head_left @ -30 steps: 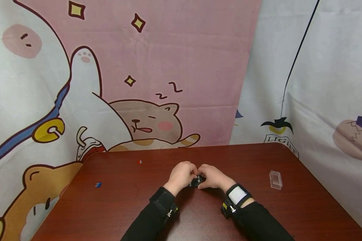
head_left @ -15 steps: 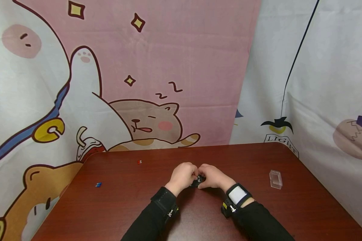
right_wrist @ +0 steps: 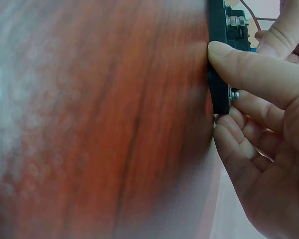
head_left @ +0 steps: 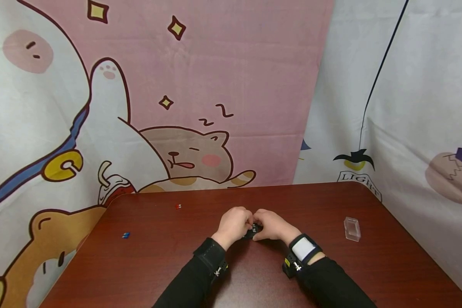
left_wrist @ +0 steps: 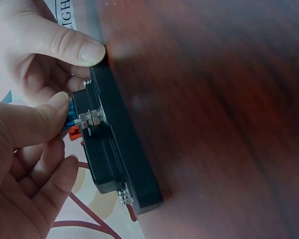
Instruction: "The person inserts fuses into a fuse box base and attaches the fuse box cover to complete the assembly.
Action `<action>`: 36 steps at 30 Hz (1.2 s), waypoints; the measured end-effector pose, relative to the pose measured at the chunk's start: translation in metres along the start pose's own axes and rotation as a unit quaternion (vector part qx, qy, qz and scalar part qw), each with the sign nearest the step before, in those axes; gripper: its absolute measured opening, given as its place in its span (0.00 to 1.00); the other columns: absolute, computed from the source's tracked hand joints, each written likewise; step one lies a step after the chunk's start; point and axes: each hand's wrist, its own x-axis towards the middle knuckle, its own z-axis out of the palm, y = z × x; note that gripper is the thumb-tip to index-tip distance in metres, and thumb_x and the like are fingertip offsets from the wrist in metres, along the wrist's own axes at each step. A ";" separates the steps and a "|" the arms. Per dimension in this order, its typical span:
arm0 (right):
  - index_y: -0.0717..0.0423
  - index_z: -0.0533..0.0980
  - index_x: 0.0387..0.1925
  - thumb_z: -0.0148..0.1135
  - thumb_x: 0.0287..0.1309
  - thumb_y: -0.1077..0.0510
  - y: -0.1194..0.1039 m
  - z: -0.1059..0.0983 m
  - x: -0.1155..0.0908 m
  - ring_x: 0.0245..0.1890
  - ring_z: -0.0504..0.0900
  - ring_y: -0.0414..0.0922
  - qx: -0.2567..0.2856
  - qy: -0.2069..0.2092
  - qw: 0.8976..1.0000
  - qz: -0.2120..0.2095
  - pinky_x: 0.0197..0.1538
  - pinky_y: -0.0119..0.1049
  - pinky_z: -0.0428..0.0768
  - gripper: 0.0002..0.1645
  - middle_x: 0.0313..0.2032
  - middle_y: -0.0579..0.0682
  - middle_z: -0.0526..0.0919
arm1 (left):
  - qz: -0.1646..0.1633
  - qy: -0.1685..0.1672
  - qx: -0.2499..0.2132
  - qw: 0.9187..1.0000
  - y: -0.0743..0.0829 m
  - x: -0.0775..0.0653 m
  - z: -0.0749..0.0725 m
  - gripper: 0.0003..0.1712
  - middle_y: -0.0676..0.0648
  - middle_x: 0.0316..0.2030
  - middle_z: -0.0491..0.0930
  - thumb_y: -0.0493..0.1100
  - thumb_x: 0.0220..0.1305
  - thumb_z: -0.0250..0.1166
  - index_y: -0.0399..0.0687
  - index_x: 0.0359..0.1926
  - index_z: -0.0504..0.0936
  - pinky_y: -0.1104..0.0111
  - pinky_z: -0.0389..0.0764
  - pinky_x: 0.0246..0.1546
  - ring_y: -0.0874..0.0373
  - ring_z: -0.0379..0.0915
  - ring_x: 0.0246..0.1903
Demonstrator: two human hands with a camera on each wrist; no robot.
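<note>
A black fuse block [head_left: 250, 233] with white lettering on top sits on the table between both hands. Metal studs and nuts stick out of its side in the left wrist view. My left hand [head_left: 232, 225] pinches a blue blade fuse [left_wrist: 71, 118] between thumb and fingertips, right at the block's top. Beside that fuse a red blade fuse [left_wrist: 74, 133] stands on the block, partly hidden by the fingers. My right hand [head_left: 272, 225] grips the block's end, its thumb [right_wrist: 229, 56] lying along the base; the far side is hidden.
On the brown table [head_left: 158, 265], small red pieces [head_left: 178, 206] lie at the back left and small blue pieces [head_left: 125, 235] farther left. A clear plastic case [head_left: 352, 229] stands to the right. A printed cloth [head_left: 254, 107] hangs behind the table.
Over the past second my left hand shifts slightly to the right and the block's visible face turns a little. My right hand keeps its place.
</note>
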 end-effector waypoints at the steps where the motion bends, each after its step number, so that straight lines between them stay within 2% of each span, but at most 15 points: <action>1: 0.55 0.79 0.33 0.82 0.37 0.57 0.000 0.000 0.000 0.33 0.75 0.42 0.000 0.000 1.000 0.000 0.39 0.38 0.76 0.21 0.32 0.45 0.75 | 0.000 -0.002 0.001 1.000 0.000 0.000 0.000 0.07 0.57 0.25 0.76 0.39 0.52 0.77 0.53 0.25 0.86 0.72 0.74 0.28 0.62 0.74 0.29; 14: 0.55 0.79 0.34 0.83 0.37 0.57 -0.001 -0.001 0.000 0.33 0.74 0.42 0.001 -0.003 1.000 0.006 0.39 0.38 0.76 0.21 0.33 0.46 0.75 | -0.006 -0.012 0.031 0.999 0.001 0.002 0.002 0.09 0.58 0.24 0.75 0.40 0.52 0.77 0.55 0.23 0.84 0.72 0.73 0.26 0.63 0.73 0.27; 26: 0.56 0.79 0.33 0.82 0.38 0.58 -0.002 -0.001 0.000 0.32 0.73 0.41 0.001 -0.004 1.000 0.005 0.38 0.38 0.75 0.21 0.32 0.46 0.75 | -0.012 -0.003 0.028 1.000 0.000 0.002 0.004 0.10 0.58 0.24 0.75 0.40 0.52 0.77 0.56 0.22 0.83 0.72 0.72 0.25 0.64 0.73 0.27; 36: 0.55 0.78 0.33 0.83 0.37 0.57 -0.001 0.000 0.000 0.32 0.72 0.41 0.000 -0.003 1.000 0.006 0.37 0.37 0.74 0.21 0.31 0.46 0.74 | -0.019 -0.026 0.019 0.999 0.001 0.001 0.003 0.09 0.57 0.25 0.74 0.40 0.53 0.76 0.54 0.25 0.83 0.71 0.73 0.26 0.62 0.72 0.28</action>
